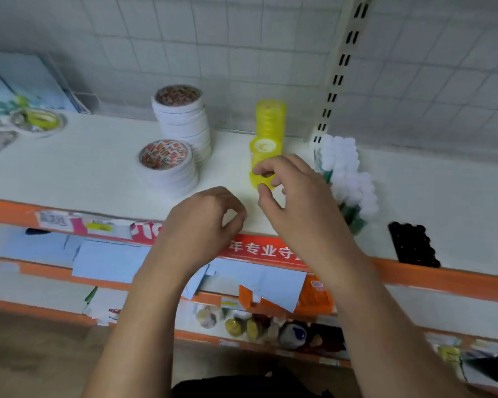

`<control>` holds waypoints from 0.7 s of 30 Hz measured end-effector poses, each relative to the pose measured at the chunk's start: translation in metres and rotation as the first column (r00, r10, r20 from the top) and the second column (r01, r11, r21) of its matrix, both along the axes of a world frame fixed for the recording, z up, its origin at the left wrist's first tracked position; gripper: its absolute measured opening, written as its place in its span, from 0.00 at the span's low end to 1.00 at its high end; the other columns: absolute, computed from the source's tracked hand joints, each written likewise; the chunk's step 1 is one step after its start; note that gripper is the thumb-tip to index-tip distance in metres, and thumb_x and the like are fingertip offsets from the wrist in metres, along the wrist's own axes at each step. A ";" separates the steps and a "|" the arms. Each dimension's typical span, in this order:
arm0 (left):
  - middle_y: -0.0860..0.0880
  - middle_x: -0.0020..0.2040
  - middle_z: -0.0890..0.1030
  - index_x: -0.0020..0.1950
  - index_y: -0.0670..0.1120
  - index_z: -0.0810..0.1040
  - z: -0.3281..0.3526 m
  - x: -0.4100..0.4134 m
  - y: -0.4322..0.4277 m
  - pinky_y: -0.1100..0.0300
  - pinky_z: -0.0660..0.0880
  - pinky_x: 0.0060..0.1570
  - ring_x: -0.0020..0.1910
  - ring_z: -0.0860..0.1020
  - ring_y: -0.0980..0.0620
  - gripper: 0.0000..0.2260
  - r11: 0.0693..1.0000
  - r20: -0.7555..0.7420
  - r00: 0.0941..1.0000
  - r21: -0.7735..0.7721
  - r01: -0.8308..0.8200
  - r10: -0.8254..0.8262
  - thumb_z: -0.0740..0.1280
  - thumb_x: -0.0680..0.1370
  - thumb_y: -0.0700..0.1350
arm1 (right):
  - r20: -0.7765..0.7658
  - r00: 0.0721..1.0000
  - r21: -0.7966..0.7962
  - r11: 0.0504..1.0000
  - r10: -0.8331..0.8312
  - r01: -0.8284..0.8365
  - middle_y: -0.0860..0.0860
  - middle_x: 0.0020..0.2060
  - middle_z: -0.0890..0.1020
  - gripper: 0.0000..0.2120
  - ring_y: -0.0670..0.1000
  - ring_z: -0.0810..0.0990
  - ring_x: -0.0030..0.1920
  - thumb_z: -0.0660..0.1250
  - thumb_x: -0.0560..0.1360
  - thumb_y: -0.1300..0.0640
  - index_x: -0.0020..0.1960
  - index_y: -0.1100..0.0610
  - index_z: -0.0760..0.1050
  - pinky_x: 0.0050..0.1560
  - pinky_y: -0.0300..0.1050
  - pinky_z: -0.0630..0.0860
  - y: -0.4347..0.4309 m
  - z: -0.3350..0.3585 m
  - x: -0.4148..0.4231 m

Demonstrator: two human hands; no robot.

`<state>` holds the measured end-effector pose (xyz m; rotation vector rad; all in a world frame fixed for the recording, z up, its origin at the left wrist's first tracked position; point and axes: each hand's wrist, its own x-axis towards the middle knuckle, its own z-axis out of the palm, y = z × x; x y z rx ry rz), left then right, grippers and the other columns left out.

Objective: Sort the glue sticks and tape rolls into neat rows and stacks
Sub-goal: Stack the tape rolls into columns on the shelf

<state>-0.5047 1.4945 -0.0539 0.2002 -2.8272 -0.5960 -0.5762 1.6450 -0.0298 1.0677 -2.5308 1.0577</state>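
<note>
Head view, front yellow tape stack (266, 147), pinched between right fingers (263, 168) and thumb

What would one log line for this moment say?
left hand: loosely curled, empty | right hand: at front yellow tape stack, grip unclear | white tape stacks: two, untouched
</note>
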 end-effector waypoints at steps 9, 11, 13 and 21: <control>0.53 0.49 0.79 0.51 0.52 0.81 0.003 0.127 -0.152 0.54 0.75 0.41 0.49 0.77 0.50 0.08 0.907 -0.004 0.911 -0.091 -0.411 0.413 0.63 0.78 0.51 | 0.017 0.958 0.103 0.953 0.285 -0.285 0.47 0.54 0.78 0.10 0.49 0.77 0.53 0.65 0.77 0.56 0.58 0.51 0.76 0.53 0.50 0.75 -0.185 -0.012 0.076; 0.53 0.51 0.79 0.53 0.51 0.80 0.002 0.154 -0.185 0.56 0.74 0.41 0.49 0.77 0.50 0.09 0.877 -0.008 0.883 -0.111 -0.467 0.469 0.63 0.79 0.51 | 0.021 0.944 0.135 0.935 0.329 -0.329 0.47 0.55 0.78 0.11 0.50 0.77 0.54 0.64 0.78 0.54 0.59 0.50 0.75 0.53 0.50 0.75 -0.228 -0.015 0.095; 0.53 0.53 0.79 0.55 0.51 0.79 0.003 0.178 -0.218 0.56 0.74 0.42 0.49 0.77 0.50 0.09 0.856 -0.002 0.864 -0.133 -0.499 0.504 0.63 0.79 0.51 | 0.017 0.933 0.159 0.920 0.360 -0.358 0.47 0.55 0.77 0.12 0.50 0.76 0.54 0.63 0.78 0.52 0.61 0.49 0.74 0.52 0.50 0.76 -0.270 -0.017 0.112; 0.51 0.56 0.78 0.60 0.51 0.78 0.012 0.218 -0.326 0.54 0.76 0.45 0.54 0.77 0.49 0.12 0.807 0.005 0.816 -0.156 -0.570 0.577 0.63 0.79 0.51 | 0.030 0.918 0.197 0.898 0.396 -0.393 0.48 0.57 0.77 0.13 0.50 0.76 0.56 0.63 0.78 0.52 0.62 0.49 0.74 0.52 0.49 0.76 -0.394 -0.019 0.151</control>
